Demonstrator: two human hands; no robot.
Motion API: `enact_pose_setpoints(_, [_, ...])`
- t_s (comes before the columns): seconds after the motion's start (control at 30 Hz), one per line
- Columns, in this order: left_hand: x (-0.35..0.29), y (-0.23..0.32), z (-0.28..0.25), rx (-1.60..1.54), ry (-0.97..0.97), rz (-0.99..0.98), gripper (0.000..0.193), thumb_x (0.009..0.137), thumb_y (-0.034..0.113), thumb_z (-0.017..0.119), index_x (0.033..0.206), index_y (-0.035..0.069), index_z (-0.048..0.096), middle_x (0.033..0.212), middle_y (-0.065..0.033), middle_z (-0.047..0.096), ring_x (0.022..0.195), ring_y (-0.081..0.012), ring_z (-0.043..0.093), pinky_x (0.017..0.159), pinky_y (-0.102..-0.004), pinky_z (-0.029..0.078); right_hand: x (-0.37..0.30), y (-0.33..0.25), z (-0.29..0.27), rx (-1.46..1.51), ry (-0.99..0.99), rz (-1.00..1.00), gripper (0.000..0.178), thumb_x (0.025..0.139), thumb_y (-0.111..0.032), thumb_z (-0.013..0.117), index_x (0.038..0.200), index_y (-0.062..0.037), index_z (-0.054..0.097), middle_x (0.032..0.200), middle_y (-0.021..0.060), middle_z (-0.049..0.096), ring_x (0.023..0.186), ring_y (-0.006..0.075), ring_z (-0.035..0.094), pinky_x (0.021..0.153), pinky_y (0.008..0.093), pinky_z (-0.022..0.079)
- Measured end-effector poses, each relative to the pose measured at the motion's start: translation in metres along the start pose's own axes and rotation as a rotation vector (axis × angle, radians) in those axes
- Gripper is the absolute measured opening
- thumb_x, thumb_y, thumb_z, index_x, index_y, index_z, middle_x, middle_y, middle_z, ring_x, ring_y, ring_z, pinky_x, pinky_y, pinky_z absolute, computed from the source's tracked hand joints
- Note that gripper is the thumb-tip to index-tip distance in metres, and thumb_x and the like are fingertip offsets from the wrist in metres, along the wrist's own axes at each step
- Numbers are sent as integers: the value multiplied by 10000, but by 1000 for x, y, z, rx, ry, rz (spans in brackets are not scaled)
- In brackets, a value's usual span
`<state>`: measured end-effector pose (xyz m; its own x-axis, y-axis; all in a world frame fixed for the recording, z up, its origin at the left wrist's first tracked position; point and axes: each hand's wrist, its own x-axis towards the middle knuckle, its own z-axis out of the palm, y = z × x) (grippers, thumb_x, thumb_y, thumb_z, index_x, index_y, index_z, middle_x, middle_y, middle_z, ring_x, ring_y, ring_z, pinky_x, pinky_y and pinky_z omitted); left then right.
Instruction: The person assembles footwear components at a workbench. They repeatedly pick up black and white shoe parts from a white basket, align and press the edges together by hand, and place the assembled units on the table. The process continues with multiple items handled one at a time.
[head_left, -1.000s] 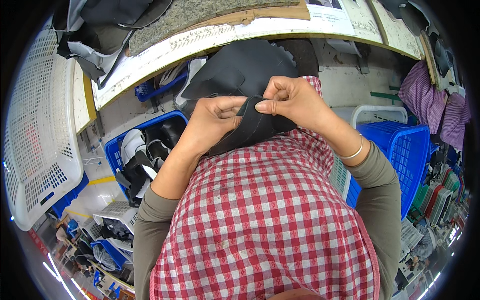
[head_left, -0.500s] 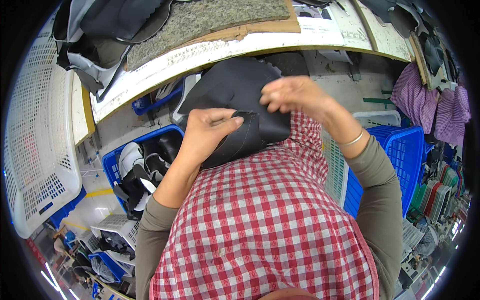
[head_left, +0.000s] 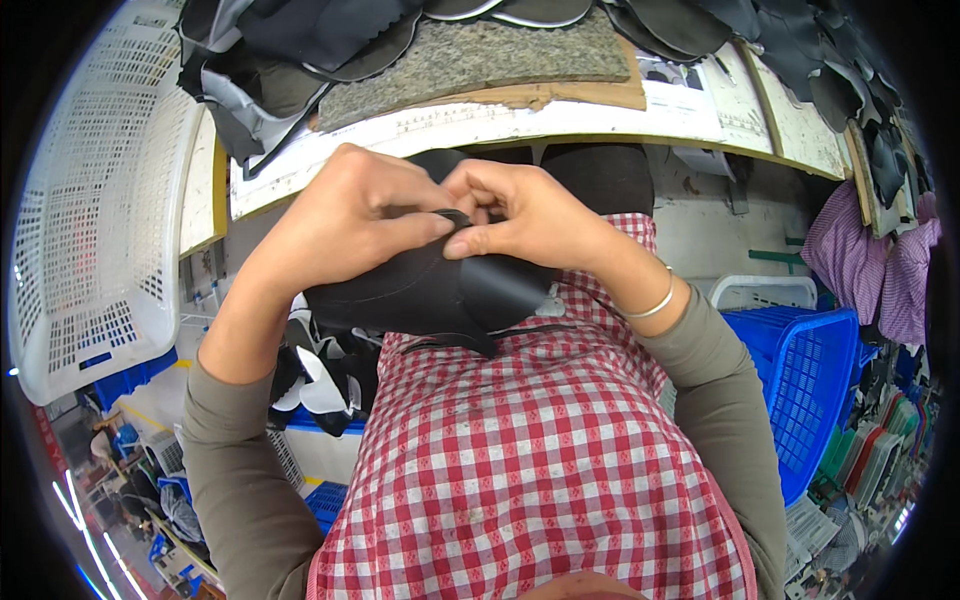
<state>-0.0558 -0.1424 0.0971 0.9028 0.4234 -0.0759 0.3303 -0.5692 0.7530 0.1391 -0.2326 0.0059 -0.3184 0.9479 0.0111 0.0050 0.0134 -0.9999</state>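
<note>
A black leather-like piece with stitched seams (head_left: 390, 296) lies across my lap over a red-and-white checked apron (head_left: 500, 440). My left hand (head_left: 375, 215) pinches its upper edge between thumb and fingers. Close beside it, my right hand (head_left: 510, 215) is closed on the same edge, thumb below and fingers curled over. The two hands nearly meet at a small raised fold of the piece. What lies inside the right fingers is hidden.
Ahead stands a white worktable (head_left: 690, 120) bearing a grey stone-like slab (head_left: 490, 60) and black cut pieces (head_left: 330, 35). A white crate (head_left: 110, 200) rises at left, a blue crate (head_left: 800, 390) at right. Black and white pieces (head_left: 320, 380) lie in a bin beside my left arm.
My right hand has come in from the right and closed on the piece's edge beside my left hand. My left hand has risen, and the piece has shifted left in the picture.
</note>
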Motion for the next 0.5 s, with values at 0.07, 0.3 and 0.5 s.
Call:
enact_pose_setpoints(0.07, [5,-4,7,-80,-97,-45,171,827,96,765,971,9,790,774,-112,729,667,-182,662,649,-316,518,-16,-4,1,-109,46,85,368,794,-177,889,1027,-21,650,761,2,624,696,83,536,637,266,463])
enact_pose_setpoints(0.3, [47,-29,12,-633,-382,-161,290,994,232,685,1039,-36,789,962,-87,786,883,-139,730,861,-278,572,-102,-14,-4,-39,335,294,233,851,-145,853,963,-49,672,728,-55,558,665,28,492,592,225,429])
enact_pose_setpoints(0.5, [82,-34,9,-425,-570,87,240,865,96,778,1053,-53,778,970,-115,783,872,-152,732,826,-287,573,-116,0,-13,-149,443,46,205,866,-128,835,899,-39,654,727,-46,561,670,32,481,600,219,415])
